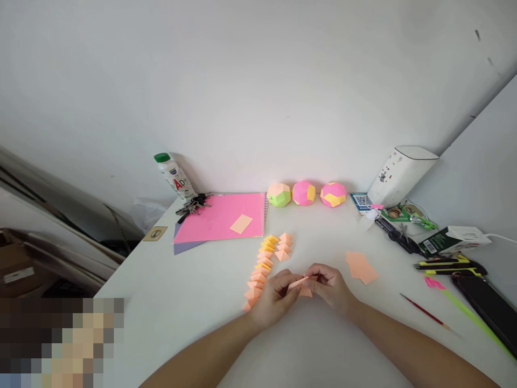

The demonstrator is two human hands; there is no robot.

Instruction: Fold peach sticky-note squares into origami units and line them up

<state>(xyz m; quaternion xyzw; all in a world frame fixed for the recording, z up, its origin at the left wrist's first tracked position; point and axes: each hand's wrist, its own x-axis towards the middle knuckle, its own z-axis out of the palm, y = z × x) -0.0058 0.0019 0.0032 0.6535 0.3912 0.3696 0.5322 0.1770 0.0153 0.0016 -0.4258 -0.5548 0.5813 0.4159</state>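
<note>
Between my fingertips is a small piece of folded peach paper [299, 282], pinched from both sides. My left hand [271, 299] is closed on its left end, and my right hand [329, 286] closes on its right end. Part of the paper is covered by the fingers. Beside my left hand runs a long row of folded paper pieces [258, 276], peach with some yellow. A shorter row of peach folded pieces [284, 247] lies just beyond my hands. To the right of my right hand rests a flat peach paper sheet [362, 267] with angled edges.
Three faceted paper balls [304, 193] line the wall. Pink sheets [220, 218] bear a peach slip [241, 224] and keys [194, 206]; a bottle [174, 177] stands behind. Rightward are a white container [399, 175], a box [454, 240], a cutter [448, 265], a phone [488, 307] and a thin brush [426, 311].
</note>
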